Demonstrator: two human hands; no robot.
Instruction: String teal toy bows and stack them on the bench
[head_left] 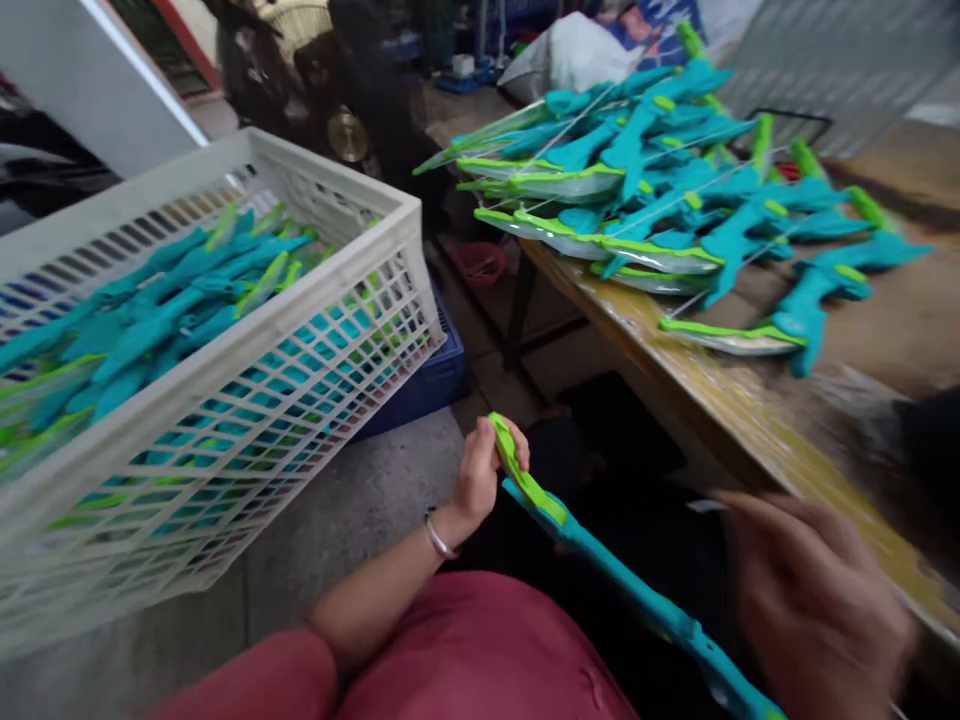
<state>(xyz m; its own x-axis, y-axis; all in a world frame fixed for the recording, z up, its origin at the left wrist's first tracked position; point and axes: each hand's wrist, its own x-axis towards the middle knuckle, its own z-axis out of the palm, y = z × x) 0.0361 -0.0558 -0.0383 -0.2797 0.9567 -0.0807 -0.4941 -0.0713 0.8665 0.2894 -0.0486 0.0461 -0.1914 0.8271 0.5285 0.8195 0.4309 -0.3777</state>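
Observation:
A turquoise and lime-green plastic toy bow [622,570] slants across my lap. My left hand [480,470] is closed around its green end. At the lower right, my right hand [817,590] is smeared by motion, close to the bow's turquoise lower part. Its fingertips pinch a small whitish piece [705,506], too blurred to name. On the table [720,410] lies a pile of similar toy bows [637,190], with thin white strings across several of them.
At the left stands a white plastic crate [330,290] filled with more turquoise and green parts [165,290]. Under it is a blue crate [412,385]. A pink basin [480,262] sits on the floor by the table leg. White sacks [577,55] lie behind the table.

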